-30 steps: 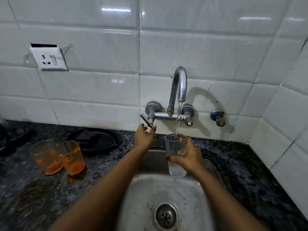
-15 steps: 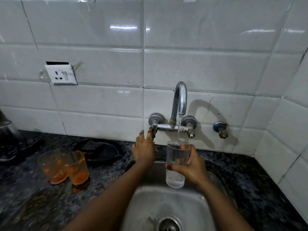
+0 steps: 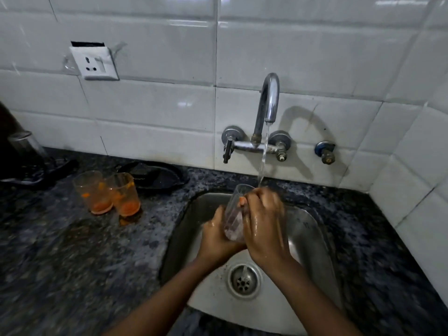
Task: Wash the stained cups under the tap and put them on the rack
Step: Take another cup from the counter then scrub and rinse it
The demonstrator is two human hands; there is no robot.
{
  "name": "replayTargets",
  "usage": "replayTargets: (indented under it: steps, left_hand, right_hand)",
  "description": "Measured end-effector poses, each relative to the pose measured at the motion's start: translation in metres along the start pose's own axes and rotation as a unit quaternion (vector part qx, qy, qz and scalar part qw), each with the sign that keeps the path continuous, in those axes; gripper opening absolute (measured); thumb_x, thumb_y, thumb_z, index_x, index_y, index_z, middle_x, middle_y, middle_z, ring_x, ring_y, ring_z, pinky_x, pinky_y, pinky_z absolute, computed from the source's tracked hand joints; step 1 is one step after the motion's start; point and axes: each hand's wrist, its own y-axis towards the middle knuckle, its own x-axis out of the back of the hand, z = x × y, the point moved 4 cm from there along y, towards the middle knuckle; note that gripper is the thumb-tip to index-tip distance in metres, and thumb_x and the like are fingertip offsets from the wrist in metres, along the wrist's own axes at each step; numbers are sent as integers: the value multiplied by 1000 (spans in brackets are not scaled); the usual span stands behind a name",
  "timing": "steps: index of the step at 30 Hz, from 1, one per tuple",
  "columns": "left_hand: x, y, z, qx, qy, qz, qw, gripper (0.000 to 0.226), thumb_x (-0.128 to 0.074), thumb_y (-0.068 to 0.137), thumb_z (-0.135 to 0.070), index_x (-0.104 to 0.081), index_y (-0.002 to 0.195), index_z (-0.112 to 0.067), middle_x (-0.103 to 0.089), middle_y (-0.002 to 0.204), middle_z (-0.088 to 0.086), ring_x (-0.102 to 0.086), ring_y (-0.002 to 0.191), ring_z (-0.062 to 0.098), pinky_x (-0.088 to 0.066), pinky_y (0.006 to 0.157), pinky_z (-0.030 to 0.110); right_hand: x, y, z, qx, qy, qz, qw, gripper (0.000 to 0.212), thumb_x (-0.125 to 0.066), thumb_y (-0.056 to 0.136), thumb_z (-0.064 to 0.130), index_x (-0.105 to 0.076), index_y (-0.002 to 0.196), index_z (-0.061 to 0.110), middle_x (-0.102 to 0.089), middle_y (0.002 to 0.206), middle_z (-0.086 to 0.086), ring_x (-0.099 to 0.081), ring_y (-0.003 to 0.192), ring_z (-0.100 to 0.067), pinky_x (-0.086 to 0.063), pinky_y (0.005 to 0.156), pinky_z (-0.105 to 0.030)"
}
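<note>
A clear ribbed cup (image 3: 234,214) is held tilted over the steel sink (image 3: 308,234), just under the stream from the tap (image 3: 268,103). My left hand (image 3: 215,235) grips its lower part from the left. My right hand (image 3: 265,221) wraps round it from the right, thumb at the rim. Both hands are wet. Two cups stained orange (image 3: 93,191) (image 3: 126,194) stand upright side by side on the dark counter, left of the sink.
A black lid-like dish (image 3: 155,174) lies by the wall behind the stained cups. A dark appliance with a glass piece (image 3: 23,156) sits at far left. The drain (image 3: 243,280) lies below my hands. White tiled walls close the back and right.
My left hand left the tap lever and came down onto the cup. The cup dropped lower into the sink and tilted, both hands now round it. Water still runs.
</note>
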Motion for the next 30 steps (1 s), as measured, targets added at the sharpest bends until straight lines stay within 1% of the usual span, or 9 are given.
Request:
replayTargets:
  steps: [6, 9, 11, 14, 17, 21, 23, 27, 30]
  left_hand:
    - [26, 12, 10, 8, 21, 258, 966, 71, -79, 49, -8, -53, 115, 3, -63, 110, 24, -63, 97, 25, -54, 83, 40]
    - [22, 12, 14, 9, 186, 183, 965, 77, -80, 53, -22, -49, 121, -5, -63, 113, 14, -61, 104, 28, -53, 83, 42]
    - [20, 9, 14, 11, 347, 121, 930, 70, -73, 61, -30, -42, 123, -17, -59, 117, 5, -57, 106, 26, -52, 80, 40]
    - [14, 7, 6, -57, 528, 118, 839, 59, -57, 77, -24, -32, 130, -25, -48, 121, 2, -47, 113, 25, -51, 74, 39]
    - [13, 7, -3, -138, 592, 106, 787, 63, -51, 82, -9, -24, 137, -23, -44, 123, 4, -43, 113, 26, -47, 69, 38]
    - [13, -2, -16, -211, 657, 112, 715, 66, -51, 82, -2, -22, 139, -19, -44, 124, 9, -44, 110, 29, -36, 64, 36]
    - [25, -1, -13, -117, 645, 114, 746, 66, -58, 78, -10, -27, 135, -20, -48, 121, 9, -49, 108, 30, -34, 64, 35]
    - [55, -7, 20, 272, 373, 153, 874, 65, -79, 59, -43, -45, 110, -19, -59, 93, 4, -63, 77, 23, -48, 52, 28]
    - [37, -32, 50, 501, -16, 166, 849, 57, -70, 70, -51, -51, 112, -19, -68, 78, 10, -67, 62, 23, -54, 53, 25]
  right_hand:
    - [11, -24, -30, 254, 90, 118, 956, 54, -27, 99, 29, -64, 80, -4, -65, 77, -17, -60, 72, -29, -48, 73, -38]
    - [-1, -33, -39, 51, 169, 119, 977, 47, -32, 99, 30, -62, 79, 0, -65, 81, -14, -59, 76, -26, -46, 72, -38]
    - [-18, -39, -40, -164, 274, 106, 942, 39, -39, 98, 30, -63, 74, 10, -68, 76, -5, -63, 74, -17, -50, 70, -31]
    - [-47, -52, -61, -504, 500, -53, 702, 34, -42, 97, 27, -60, 70, 15, -64, 66, -1, -58, 62, -11, -47, 64, -22]
    - [-78, -73, -78, -661, 586, -103, 457, 28, -40, 95, 7, -51, 69, 11, -53, 49, -3, -48, 52, -15, -45, 57, -26]
    - [-106, -87, -70, -679, 614, 35, 401, 26, -35, 93, 7, -47, 70, 10, -46, 56, -7, -42, 58, -19, -37, 58, -30]
    - [-105, -88, -66, -669, 610, 80, 417, 24, -37, 89, 4, -45, 68, 10, -47, 52, -8, -45, 48, -18, -40, 48, -27]
    - [-86, -76, -62, -629, 701, 86, 325, 12, -41, 72, 4, -41, 62, 11, -46, 42, -3, -45, 34, -11, -33, 31, -14]
    - [-66, -46, -42, -588, 658, 237, 405, 35, -36, 91, 10, -56, 62, 4, -58, 51, -10, -57, 41, -17, -45, 36, -19]
